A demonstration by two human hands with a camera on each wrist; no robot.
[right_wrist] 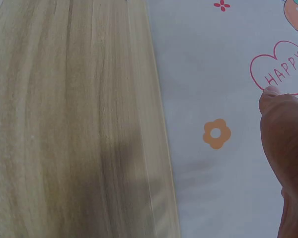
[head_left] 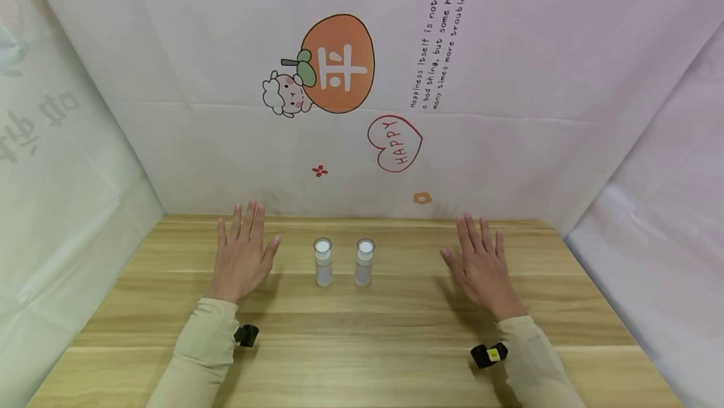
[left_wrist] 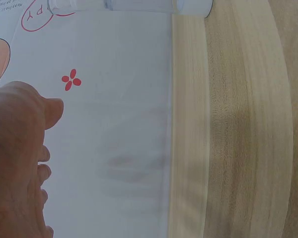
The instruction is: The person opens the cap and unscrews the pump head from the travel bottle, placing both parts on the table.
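Observation:
Two small clear bottles with white tops, the left one (head_left: 323, 263) and the right one (head_left: 364, 263), stand upright side by side near the table's middle. My left hand (head_left: 241, 260), palm down with fingers spread, is left of them and holds nothing. To their right, my right hand (head_left: 482, 266) also has its fingers extended and holds nothing. In the left wrist view, my left hand (left_wrist: 17, 158) shows at the left edge, with part of a clear bottle (left_wrist: 139, 5) at the top. The right wrist view shows my right hand (right_wrist: 288, 144) and no bottle.
The wooden table (head_left: 339, 351) runs back to a white printed cloth (head_left: 486, 156). More white cloth hangs at the left (head_left: 73, 163) and right (head_left: 667, 207). A small black device is on each wrist, at the left sleeve (head_left: 246, 335) and the right sleeve (head_left: 488, 355).

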